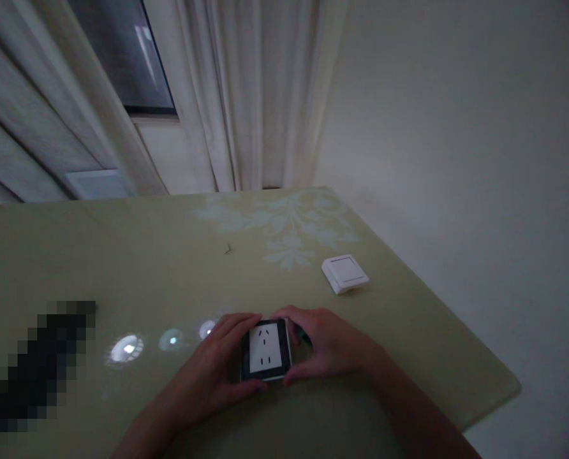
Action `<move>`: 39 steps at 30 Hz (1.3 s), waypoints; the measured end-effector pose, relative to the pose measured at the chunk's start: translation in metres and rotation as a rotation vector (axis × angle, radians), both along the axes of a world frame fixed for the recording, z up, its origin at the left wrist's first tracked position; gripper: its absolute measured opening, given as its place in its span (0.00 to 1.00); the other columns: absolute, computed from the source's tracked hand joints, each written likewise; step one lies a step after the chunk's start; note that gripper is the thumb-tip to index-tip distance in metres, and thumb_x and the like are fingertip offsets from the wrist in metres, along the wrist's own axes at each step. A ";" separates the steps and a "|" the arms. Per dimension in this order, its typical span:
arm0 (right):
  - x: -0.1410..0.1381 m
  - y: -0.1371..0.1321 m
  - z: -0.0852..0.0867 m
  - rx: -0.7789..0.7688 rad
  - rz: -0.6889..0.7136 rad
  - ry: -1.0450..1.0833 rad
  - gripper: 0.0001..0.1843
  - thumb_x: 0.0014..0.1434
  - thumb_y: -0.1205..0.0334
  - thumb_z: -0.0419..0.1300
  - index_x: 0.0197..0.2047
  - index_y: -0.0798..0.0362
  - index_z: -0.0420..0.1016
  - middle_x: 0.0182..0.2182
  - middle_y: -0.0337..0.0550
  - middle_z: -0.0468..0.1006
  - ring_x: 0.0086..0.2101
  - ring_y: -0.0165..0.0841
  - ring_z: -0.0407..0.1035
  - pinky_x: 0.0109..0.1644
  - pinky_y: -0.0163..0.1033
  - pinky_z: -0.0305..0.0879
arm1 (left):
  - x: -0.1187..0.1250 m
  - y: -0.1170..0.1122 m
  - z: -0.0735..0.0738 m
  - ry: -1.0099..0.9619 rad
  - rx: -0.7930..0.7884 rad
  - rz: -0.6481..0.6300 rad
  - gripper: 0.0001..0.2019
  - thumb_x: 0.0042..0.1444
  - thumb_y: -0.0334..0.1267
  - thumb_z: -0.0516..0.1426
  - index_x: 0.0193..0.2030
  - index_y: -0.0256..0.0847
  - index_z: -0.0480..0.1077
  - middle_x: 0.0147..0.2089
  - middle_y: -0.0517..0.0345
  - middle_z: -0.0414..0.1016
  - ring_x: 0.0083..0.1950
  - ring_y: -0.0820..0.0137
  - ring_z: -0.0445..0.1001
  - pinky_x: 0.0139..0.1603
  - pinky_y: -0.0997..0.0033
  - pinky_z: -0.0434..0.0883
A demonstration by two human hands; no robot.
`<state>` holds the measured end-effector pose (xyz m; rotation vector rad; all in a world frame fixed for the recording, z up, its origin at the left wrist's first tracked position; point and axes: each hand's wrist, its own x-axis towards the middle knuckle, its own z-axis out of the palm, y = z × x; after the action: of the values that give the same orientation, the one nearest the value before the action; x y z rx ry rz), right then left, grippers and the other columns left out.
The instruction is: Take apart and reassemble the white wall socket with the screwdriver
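Observation:
A wall socket (265,347) with a white face and a dark frame sits between my two hands, its slots facing up. My left hand (215,357) grips its left side, with the thumb along the near edge and fingers at the far edge. On the opposite side, my right hand (325,344) is closed around the right edge, thumb near and fingers far. Something small and green shows under the right fingers, too hidden to name. Beyond my right hand, a white wall switch (345,273) lies on the table.
The table (122,255) has a greenish cover with a pale leaf pattern and shiny light spots. A thin bent wire-like piece (228,249) lies near the middle. A pixelated dark object (40,376) is at left. Curtains (265,95) and a wall (457,159) border the table.

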<state>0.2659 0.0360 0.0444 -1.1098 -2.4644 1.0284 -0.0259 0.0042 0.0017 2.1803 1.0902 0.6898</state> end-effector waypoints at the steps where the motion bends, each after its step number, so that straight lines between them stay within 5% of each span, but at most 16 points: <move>1: 0.001 0.001 -0.001 -0.005 -0.004 -0.012 0.56 0.47 0.47 0.82 0.74 0.51 0.68 0.55 0.53 0.85 0.47 0.46 0.82 0.50 0.44 0.73 | 0.001 0.000 0.000 0.007 0.004 0.013 0.40 0.58 0.47 0.73 0.74 0.55 0.64 0.70 0.46 0.74 0.69 0.47 0.75 0.67 0.42 0.77; 7: 0.002 0.004 -0.004 0.003 -0.001 -0.070 0.53 0.50 0.45 0.79 0.74 0.50 0.69 0.64 0.57 0.81 0.61 0.56 0.77 0.64 0.53 0.71 | 0.006 0.003 0.003 0.037 0.046 0.050 0.37 0.57 0.48 0.73 0.71 0.56 0.67 0.67 0.48 0.77 0.65 0.48 0.77 0.64 0.45 0.79; 39: -0.003 0.002 -0.002 0.002 -0.009 -0.096 0.51 0.53 0.47 0.77 0.75 0.53 0.66 0.66 0.59 0.78 0.62 0.58 0.75 0.66 0.58 0.70 | 0.011 0.002 0.005 -0.068 -0.017 0.118 0.33 0.55 0.44 0.73 0.66 0.55 0.70 0.63 0.50 0.79 0.63 0.49 0.78 0.63 0.44 0.78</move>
<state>0.2630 0.0382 0.0421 -1.1948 -2.5313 0.9915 -0.0147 0.0063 0.0066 2.0756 1.1916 0.7985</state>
